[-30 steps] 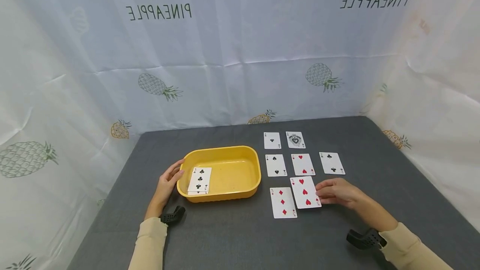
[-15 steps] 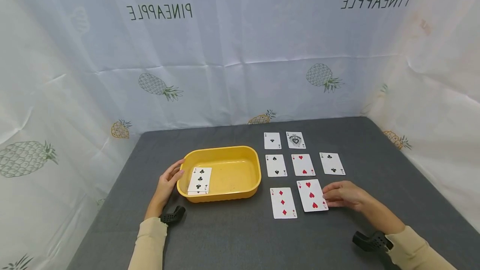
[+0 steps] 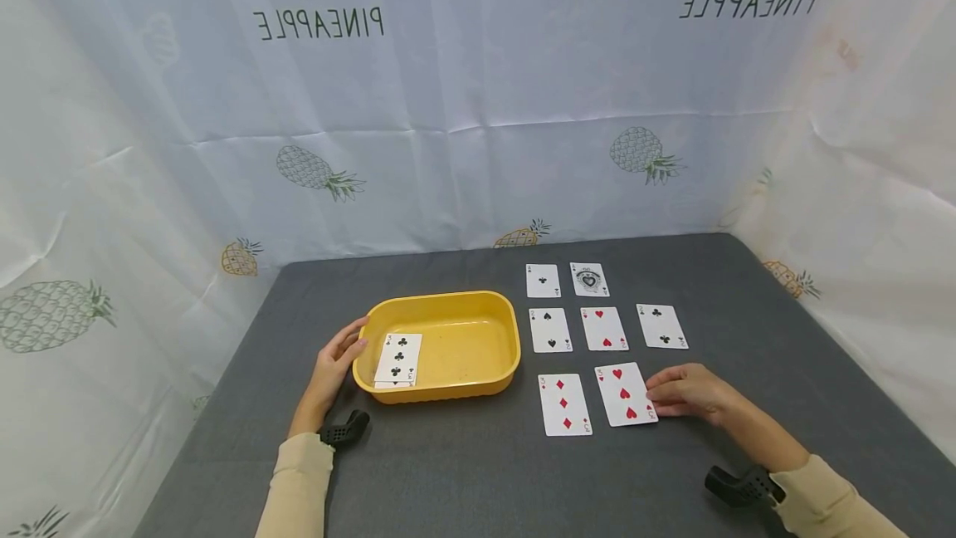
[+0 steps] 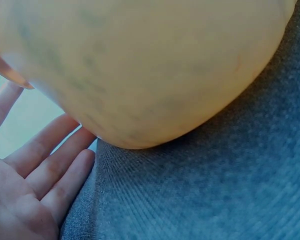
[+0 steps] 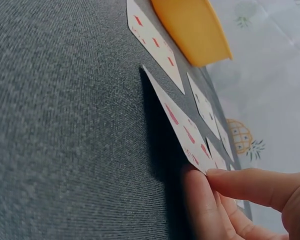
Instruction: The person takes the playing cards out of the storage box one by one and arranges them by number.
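My right hand (image 3: 690, 393) pinches the three of hearts playing card (image 3: 626, 394) at its right edge, between thumb and fingers. In the right wrist view this three of hearts (image 5: 182, 127) is tilted, with its held end raised over a shadow and its far end low, near the cloth. Just left of it the three of diamonds (image 3: 564, 404) lies flat. My left hand (image 3: 332, 368) touches the left side of a yellow tray (image 3: 466, 347); in the left wrist view, its fingers (image 4: 55, 167) are fairly straight against the outer wall. A three of clubs (image 3: 398, 358) lies inside the tray over another card.
Behind the held card lie a two of spades (image 3: 550, 330), a two of hearts (image 3: 605, 329) and a two of clubs (image 3: 661, 326). Farther back are an ace of clubs (image 3: 543, 281) and another ace (image 3: 589, 280). A pineapple-print curtain (image 3: 448, 181) encloses the dark table (image 3: 448, 471).
My right hand has moved the three of hearts to the right and slightly nearer, widening its gap from the three of diamonds. The left hand and tray stay put.
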{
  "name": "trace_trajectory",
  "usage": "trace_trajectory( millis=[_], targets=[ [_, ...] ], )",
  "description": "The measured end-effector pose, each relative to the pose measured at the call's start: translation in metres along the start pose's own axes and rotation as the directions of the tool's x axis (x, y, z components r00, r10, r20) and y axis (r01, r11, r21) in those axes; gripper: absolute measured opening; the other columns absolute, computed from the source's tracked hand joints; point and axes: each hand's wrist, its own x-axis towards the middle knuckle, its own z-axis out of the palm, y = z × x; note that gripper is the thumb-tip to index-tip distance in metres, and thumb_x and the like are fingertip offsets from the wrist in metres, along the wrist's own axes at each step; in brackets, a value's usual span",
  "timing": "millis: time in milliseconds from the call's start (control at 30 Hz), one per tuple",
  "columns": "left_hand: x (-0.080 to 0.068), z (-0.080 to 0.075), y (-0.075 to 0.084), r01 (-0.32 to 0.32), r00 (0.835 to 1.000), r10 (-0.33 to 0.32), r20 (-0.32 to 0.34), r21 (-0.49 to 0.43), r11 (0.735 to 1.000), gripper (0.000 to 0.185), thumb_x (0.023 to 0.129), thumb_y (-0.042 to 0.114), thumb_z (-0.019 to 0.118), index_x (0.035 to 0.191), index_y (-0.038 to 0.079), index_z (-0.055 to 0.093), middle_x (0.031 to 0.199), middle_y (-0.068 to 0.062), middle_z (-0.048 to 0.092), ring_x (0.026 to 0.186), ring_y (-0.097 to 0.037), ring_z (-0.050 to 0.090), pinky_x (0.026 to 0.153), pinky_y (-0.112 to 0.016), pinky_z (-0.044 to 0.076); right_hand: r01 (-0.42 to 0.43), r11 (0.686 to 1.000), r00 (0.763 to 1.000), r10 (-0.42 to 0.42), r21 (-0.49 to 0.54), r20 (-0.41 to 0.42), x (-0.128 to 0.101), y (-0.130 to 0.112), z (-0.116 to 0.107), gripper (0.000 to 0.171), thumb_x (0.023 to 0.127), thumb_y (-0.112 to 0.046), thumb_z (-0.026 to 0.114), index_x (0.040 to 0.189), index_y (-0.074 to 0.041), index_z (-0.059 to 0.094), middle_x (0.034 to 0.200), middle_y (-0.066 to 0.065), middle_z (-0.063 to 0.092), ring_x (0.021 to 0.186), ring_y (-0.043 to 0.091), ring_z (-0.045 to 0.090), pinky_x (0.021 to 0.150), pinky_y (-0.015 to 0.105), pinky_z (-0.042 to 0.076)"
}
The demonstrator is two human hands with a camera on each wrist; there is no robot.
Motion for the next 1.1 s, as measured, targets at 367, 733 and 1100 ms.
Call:
trace_trajectory(
  millis=[367,733,1100],
  targets=[
    [0.001,0.0,-0.001,0.0,1.0,0.0,0.0,0.001,1.0,0.05,0.099,0.029,0.055,0.144,0.011,0.044,0.117,0.021,0.057,0.103,0.015,0.055,0.086,-0.007,0.044,-0.016,0.99,0.996,0.004,-0.138,-0.091,-0.005,-0.004,0.001,0.034,0.086,-0.01,0.07,0.106,0.017,0.063,0.076,-0.001,0.069,0.064,0.004,0.063,0.06,0.02,0.056],
    [-0.002,0.0,0.0,-0.065,0.998,0.065,0.006,-0.039,0.997,0.048,0.099,0.022,0.053,0.143,0.005,0.044,0.109,0.026,0.058,0.103,0.011,0.058,0.084,-0.009,0.046,-0.029,0.991,0.994,0.015,-0.13,-0.105,-0.004,-0.003,0.004,0.028,0.085,-0.007,0.07,0.101,0.016,0.065,0.072,-0.002,0.067,0.062,0.003,0.064,0.059,0.02,0.056],
    [-0.002,-0.001,-0.001,-0.099,0.995,0.1,0.008,-0.053,0.994,0.046,0.099,0.02,0.053,0.143,0.007,0.045,0.115,0.018,0.06,0.103,0.01,0.059,0.084,-0.009,0.047,0.016,0.98,0.996,-0.034,-0.2,-0.085,-0.001,-0.012,0.004,0.024,0.086,-0.01,0.068,0.095,0.012,0.069,0.067,-0.004,0.065,0.06,0.004,0.062,0.057,0.02,0.054]
  ],
)
